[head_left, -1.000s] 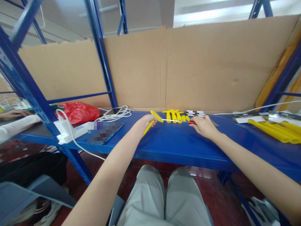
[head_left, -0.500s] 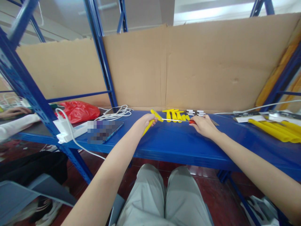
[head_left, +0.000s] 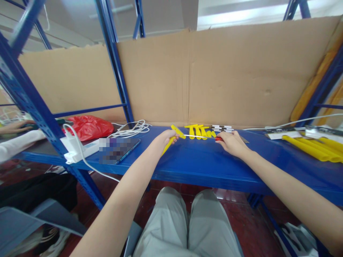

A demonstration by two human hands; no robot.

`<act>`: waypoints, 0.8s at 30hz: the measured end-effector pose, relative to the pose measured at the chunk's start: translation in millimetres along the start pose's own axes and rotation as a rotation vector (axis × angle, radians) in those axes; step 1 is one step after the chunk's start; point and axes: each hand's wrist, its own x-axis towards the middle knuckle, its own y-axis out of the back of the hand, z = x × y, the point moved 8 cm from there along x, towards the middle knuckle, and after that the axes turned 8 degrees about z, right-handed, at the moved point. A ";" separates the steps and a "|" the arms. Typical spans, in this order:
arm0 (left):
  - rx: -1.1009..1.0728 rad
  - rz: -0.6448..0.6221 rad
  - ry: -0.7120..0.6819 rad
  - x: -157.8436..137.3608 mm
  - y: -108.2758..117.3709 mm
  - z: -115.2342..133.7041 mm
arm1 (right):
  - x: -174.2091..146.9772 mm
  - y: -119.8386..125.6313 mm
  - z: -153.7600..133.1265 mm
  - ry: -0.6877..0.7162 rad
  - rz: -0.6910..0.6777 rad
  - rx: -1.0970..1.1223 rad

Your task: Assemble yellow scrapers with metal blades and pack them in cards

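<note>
My left hand (head_left: 169, 137) is closed around a yellow plastic T-shaped scraper (head_left: 177, 131). Its handle slants down toward the front of the shelf, partly hidden by my fingers. In my right hand (head_left: 229, 141) is a screwdriver (head_left: 197, 136), gripped by its red handle. The long metal shaft points left, and its tip meets the scraper's head; whether it sits in a screw is too small to tell. Just behind the shaft lie several more yellow T-shaped pieces (head_left: 203, 131) and a few small yellow parts (head_left: 210, 134).
White-and-black packs (head_left: 222, 128) lie behind my right hand. Yellow tubes (head_left: 308, 148) rest at the right. A phone-like device (head_left: 125, 150), a power strip (head_left: 84, 150), white cables (head_left: 136, 128) and a red bag (head_left: 89, 126) are left. A co-worker's hand (head_left: 16, 126) is at far left.
My hands, the scraper and the screwdriver keep nearly the same position. At the far left, the co-worker's hand has shifted slightly.
</note>
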 end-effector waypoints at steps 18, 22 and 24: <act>-0.028 0.033 0.066 -8.4 -1.8 -0.5 | 0.5 -1.1 -3.4 0.008 -0.028 0.002; -0.026 0.047 0.048 -10.2 -2.8 1.5 | 0.3 -1.5 -4.4 0.006 -0.043 0.006; -0.019 0.057 0.045 -12.5 -3.6 2.4 | 0.2 -1.0 -5.2 0.008 -0.048 0.001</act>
